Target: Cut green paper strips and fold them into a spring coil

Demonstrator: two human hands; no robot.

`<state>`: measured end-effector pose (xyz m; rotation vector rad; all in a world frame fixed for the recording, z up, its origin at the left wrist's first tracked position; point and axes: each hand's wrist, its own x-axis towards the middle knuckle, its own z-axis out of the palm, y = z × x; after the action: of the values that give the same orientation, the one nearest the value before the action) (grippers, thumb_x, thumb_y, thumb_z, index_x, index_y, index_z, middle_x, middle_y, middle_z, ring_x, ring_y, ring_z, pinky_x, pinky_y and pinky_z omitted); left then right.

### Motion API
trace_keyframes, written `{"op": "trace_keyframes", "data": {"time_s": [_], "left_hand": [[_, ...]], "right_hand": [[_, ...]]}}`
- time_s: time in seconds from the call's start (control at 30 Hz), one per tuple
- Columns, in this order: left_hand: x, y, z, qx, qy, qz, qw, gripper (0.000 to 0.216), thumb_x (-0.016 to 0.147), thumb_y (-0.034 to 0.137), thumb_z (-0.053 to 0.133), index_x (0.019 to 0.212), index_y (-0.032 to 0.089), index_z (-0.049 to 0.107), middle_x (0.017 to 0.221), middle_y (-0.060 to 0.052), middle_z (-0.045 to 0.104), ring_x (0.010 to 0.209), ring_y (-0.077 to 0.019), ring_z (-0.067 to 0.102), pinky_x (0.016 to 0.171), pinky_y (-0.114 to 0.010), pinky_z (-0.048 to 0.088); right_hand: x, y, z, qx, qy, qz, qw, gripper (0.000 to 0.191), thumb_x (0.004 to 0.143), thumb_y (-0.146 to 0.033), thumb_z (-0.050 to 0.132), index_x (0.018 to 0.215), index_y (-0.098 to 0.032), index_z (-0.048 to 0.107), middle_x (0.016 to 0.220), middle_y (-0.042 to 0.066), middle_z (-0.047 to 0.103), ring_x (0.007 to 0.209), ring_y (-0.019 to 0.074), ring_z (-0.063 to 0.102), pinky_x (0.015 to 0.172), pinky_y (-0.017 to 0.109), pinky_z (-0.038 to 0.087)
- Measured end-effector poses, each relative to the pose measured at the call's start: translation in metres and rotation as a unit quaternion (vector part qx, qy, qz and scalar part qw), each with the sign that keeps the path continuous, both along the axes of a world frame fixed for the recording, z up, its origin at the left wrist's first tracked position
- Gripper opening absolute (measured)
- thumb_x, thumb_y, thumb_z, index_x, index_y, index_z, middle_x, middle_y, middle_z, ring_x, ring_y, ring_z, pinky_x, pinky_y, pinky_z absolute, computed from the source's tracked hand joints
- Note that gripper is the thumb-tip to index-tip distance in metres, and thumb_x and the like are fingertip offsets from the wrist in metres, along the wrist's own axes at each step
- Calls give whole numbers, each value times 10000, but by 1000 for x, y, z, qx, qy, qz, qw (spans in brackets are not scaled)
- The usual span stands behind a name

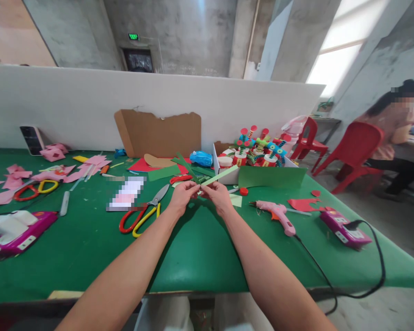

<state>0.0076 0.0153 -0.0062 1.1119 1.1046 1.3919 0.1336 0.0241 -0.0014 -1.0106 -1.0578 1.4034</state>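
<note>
- Head view, the only one I have: two bare hands meet above a green table [193,257], handling narrow paper strips.
- Grip: the left hand [184,195] and the right hand [218,196] are each pinched at thumb and fingers, tips nearly touching. I read the left as grasping the dark green strip [186,166] and the right the pale green strip [224,174]; the meeting point is too small for me to be sure.
- Place: both strips are at the fingertips, in front of the white box [229,179]. A pleated green paper [203,178] shows just behind them; I cannot tell whether it is joined on.
- What could go wrong, as I judge it: a loosened pinch could let the strips slide askew. A leftward drift of the left arm [134,262] could nudge the scissors [155,201] beside it. The glue gun [276,212] has its nozzle towards the right hand; if hot, which I cannot tell, a careless swing could burn.
- Direction: the dark strip's long axis runs away and left from the fingertips; the pale one's runs away and right, making a V.
</note>
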Motion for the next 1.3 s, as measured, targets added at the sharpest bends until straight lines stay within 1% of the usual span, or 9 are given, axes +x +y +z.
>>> {"op": "trace_keyframes", "data": {"time_s": [0.23,0.4,0.47,0.57,0.67,0.77,0.87,1.17,1.3], "left_hand": [[2,1,-2,-14,-10,-6,1000,361,542,442,767,693,144,630,584,13,594,497,-81,475,494,-212,353],[0,2,-2,-17,-14,4,1000,357,512,420,788,668,139,632,580,13,588,495,-79,473,496,-216,355],[-1,2,-1,-17,-24,6,1000,351,509,414,790,661,139,634,560,19,574,491,-78,466,496,-218,356],[-2,1,2,-13,-56,9,998,341,505,402,795,649,147,621,550,27,558,490,-76,461,507,-223,368],[-2,0,4,-11,-79,3,997,338,500,395,800,640,150,613,558,27,559,495,-74,463,515,-223,374],[-1,-1,5,-11,-74,-12,997,336,497,389,802,646,148,622,568,21,573,498,-75,470,515,-221,369],[1,-2,5,-8,-57,-16,998,329,506,388,798,654,148,628,570,17,582,497,-78,471,513,-223,363],[1,-2,7,5,-20,-3,1000,370,486,438,801,637,150,624,557,30,569,490,-79,464,507,-224,359],[1,-2,7,10,-12,6,1000,354,496,431,792,648,153,634,560,27,573,496,-84,467,506,-226,361]], "right_hand": [[-2,1,-2,8,22,-5,1000,161,580,-272,754,656,-154,674,615,2,671,561,122,598,672,292,519],[-5,2,-5,9,21,-4,1000,158,583,-279,760,641,-157,678,596,5,666,560,130,597,685,309,519],[-4,1,-3,17,27,15,999,162,583,-270,767,664,-158,683,632,7,678,579,125,602,710,309,520],[1,1,0,26,56,70,996,191,574,-253,790,710,-162,691,683,10,694,621,115,618,756,303,521],[4,3,0,12,94,99,991,200,576,-276,808,678,-167,675,664,11,692,610,106,623,745,289,528],[5,6,-3,-23,120,92,988,229,561,-305,825,636,-166,660,601,3,673,554,101,609,661,257,525],[5,8,-7,-45,132,89,986,254,536,-311,839,656,-162,672,566,-8,660,528,98,599,597,231,509],[5,7,-6,-62,119,91,987,280,509,-304,853,649,-146,669,575,6,666,534,98,598,626,241,519],[5,5,-4,-55,128,72,988,305,476,-293,864,663,-151,670,604,6,667,569,107,609,667,263,529]]}}
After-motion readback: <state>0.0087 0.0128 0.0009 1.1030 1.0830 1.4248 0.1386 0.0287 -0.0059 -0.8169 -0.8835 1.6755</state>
